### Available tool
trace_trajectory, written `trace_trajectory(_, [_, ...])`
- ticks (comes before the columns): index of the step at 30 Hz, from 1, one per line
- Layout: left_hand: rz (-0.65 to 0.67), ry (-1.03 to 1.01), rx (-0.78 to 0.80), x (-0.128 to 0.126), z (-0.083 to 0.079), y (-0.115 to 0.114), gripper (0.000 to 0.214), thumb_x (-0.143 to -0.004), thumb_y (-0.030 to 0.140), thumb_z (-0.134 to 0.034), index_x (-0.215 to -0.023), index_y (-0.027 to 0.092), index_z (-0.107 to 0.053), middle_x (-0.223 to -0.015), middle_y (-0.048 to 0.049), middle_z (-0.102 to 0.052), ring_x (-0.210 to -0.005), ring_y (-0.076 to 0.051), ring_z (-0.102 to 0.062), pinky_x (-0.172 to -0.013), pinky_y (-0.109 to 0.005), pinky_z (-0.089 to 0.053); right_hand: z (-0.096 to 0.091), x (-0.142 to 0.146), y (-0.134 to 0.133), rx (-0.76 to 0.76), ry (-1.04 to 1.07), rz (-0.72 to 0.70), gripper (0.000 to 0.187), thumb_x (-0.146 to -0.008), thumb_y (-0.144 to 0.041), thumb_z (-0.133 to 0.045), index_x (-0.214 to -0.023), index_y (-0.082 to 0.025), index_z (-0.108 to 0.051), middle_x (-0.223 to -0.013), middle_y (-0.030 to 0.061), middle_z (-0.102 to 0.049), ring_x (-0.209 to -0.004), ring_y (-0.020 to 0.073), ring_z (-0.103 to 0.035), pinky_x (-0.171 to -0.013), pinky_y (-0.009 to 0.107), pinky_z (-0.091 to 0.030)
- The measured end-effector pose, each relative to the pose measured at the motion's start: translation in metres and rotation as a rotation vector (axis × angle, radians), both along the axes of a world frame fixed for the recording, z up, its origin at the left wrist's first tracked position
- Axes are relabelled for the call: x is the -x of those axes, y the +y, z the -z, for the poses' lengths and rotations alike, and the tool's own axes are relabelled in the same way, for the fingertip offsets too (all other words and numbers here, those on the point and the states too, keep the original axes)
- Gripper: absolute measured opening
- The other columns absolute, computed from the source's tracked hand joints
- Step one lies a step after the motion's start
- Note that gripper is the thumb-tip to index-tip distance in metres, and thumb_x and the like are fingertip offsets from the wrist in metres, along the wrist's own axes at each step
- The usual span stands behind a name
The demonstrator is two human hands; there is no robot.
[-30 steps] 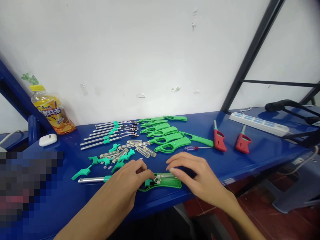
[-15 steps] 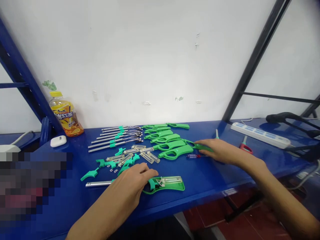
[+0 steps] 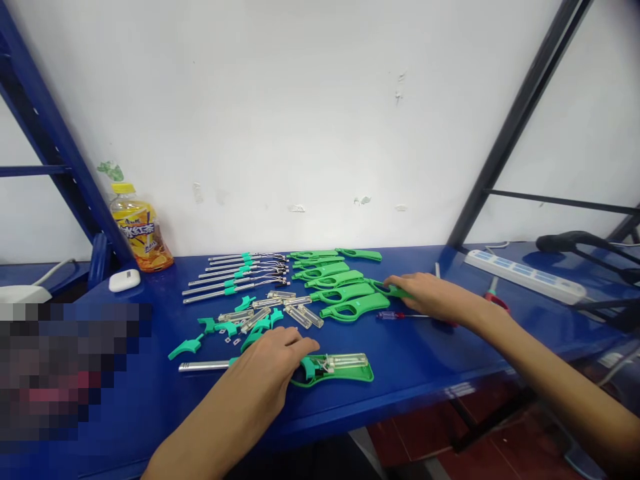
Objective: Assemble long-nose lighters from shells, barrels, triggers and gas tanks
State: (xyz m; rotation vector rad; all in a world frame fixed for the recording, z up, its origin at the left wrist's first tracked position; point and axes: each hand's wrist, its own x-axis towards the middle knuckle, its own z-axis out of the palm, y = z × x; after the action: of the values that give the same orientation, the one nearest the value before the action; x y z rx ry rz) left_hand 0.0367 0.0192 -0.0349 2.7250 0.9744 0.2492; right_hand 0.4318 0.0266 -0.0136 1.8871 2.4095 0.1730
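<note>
My left hand (image 3: pixel 273 357) lies over the front end of a half-built green lighter (image 3: pixel 336 368) near the table's front edge, fingers pressed on it, its metal tube (image 3: pixel 203 365) sticking out to the left. My right hand (image 3: pixel 431 297) reaches to the right end of a row of green handle shells (image 3: pixel 350 293), its fingers closing on the outermost green shell (image 3: pixel 395 290). A small screwdriver (image 3: pixel 400 315) lies just in front of that hand.
Metal tubes with wires (image 3: pixel 235 277) lie in a row behind several clear tanks and small green triggers (image 3: pixel 260 313). A yellow drink bottle (image 3: pixel 137 227) and a white puck (image 3: pixel 124 280) stand far left. A white power strip (image 3: pixel 525 277) lies on the right of the blue table (image 3: pixel 425 360).
My right hand left the half-built lighter and reached back right to the row of green shells. The left hand stayed on the lighter. The view tilted up slightly.
</note>
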Motion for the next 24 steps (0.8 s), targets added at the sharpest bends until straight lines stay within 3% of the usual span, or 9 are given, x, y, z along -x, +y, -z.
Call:
trace_trajectory(5, [-0.004, -0.01, 0.001, -0.004, 0.002, -0.001, 0.061, -0.092, -0.011, -0.039, -0.129, 0.023, -0.073, -0.12, -0.0083, -0.07, -0.112, -0.029, -0.066, -0.097, -0.045, -0.058, -0.012, -0.001, 0.001, -0.056, 0.008, 0.038, 0.047, -0.092, -0.007, -0.055, -0.135, -0.021, -0.07, -0.118, 0.0125, -0.082, -0.104, 0.0301, -0.08, -0.083, 0.035, -0.056])
trace_trajectory(8, [-0.011, 0.009, 0.011, -0.005, -0.001, -0.003, 0.06, -0.091, -0.011, -0.039, -0.127, 0.023, -0.073, -0.118, -0.0084, -0.069, -0.109, -0.028, -0.065, -0.093, -0.044, -0.058, -0.031, -0.008, -0.009, -0.147, 0.022, 0.117, 0.048, -0.089, -0.011, -0.058, -0.136, -0.02, -0.07, -0.115, 0.014, -0.083, -0.1, 0.0351, -0.08, -0.081, 0.041, -0.059])
trace_trajectory(11, [0.011, -0.023, 0.01, -0.004, 0.0, -0.003, 0.062, -0.092, -0.01, -0.039, -0.131, 0.025, -0.071, -0.117, -0.0084, -0.066, -0.107, -0.027, -0.065, -0.089, -0.042, -0.057, -0.058, -0.006, -0.031, -0.262, 0.063, 0.178, 0.047, -0.097, -0.025, -0.058, -0.144, -0.023, -0.063, -0.114, 0.0132, -0.083, -0.097, 0.0376, -0.08, -0.076, 0.045, -0.061])
trace_trajectory(13, [0.032, -0.062, 0.025, -0.002, 0.002, -0.003, 0.064, -0.092, -0.01, -0.039, -0.135, 0.027, -0.069, -0.119, -0.0082, -0.063, -0.106, -0.025, -0.065, -0.088, -0.039, -0.056, -0.074, 0.006, -0.05, -0.332, 0.133, 0.164, 0.046, -0.1, -0.04, -0.061, -0.145, -0.031, -0.06, -0.112, 0.0082, -0.084, -0.099, 0.0356, -0.08, -0.077, 0.045, -0.063])
trace_trajectory(16, [0.03, -0.086, 0.027, 0.0, 0.007, -0.001, 0.065, -0.094, -0.008, -0.039, -0.14, 0.029, -0.066, -0.121, -0.0082, -0.063, -0.106, -0.024, -0.065, -0.089, -0.037, -0.056, -0.088, 0.041, -0.075, -0.496, 0.383, 0.028, 0.04, -0.099, -0.047, -0.067, -0.137, -0.036, -0.066, -0.114, 0.0058, -0.084, -0.1, 0.0353, -0.081, -0.079, 0.046, -0.065])
trace_trajectory(18, [0.026, -0.085, 0.011, 0.0, 0.009, 0.0, 0.066, -0.095, -0.007, -0.039, -0.142, 0.03, -0.065, -0.124, -0.0088, -0.065, -0.112, -0.026, -0.066, -0.093, -0.04, -0.056, -0.088, 0.068, -0.086, -0.516, 0.464, -0.069, 0.037, -0.1, -0.048, -0.066, -0.136, -0.037, -0.068, -0.12, 0.005, -0.083, -0.101, 0.0339, -0.081, -0.079, 0.045, -0.066])
trace_trajectory(20, [0.026, -0.078, -0.007, 0.0, 0.01, 0.002, 0.067, -0.095, -0.007, -0.039, -0.144, 0.031, -0.064, -0.127, -0.0092, -0.067, -0.116, -0.028, -0.066, -0.097, -0.043, -0.056, -0.082, 0.091, -0.091, -0.493, 0.516, -0.135, 0.035, -0.101, -0.043, -0.067, -0.134, -0.035, -0.069, -0.127, 0.0048, -0.081, -0.107, 0.0328, -0.08, -0.089, 0.045, -0.066])
trace_trajectory(24, [0.023, -0.027, -0.034, -0.002, 0.01, 0.003, 0.064, -0.096, -0.006, -0.04, -0.142, 0.029, -0.066, -0.124, -0.0093, -0.069, -0.113, -0.03, -0.068, -0.096, -0.046, -0.058, -0.062, 0.112, -0.093, -0.394, 0.549, -0.183, 0.039, -0.1, -0.032, -0.07, -0.139, -0.037, -0.068, -0.129, 0.0013, -0.081, -0.107, 0.0285, -0.08, -0.093, 0.039, -0.065])
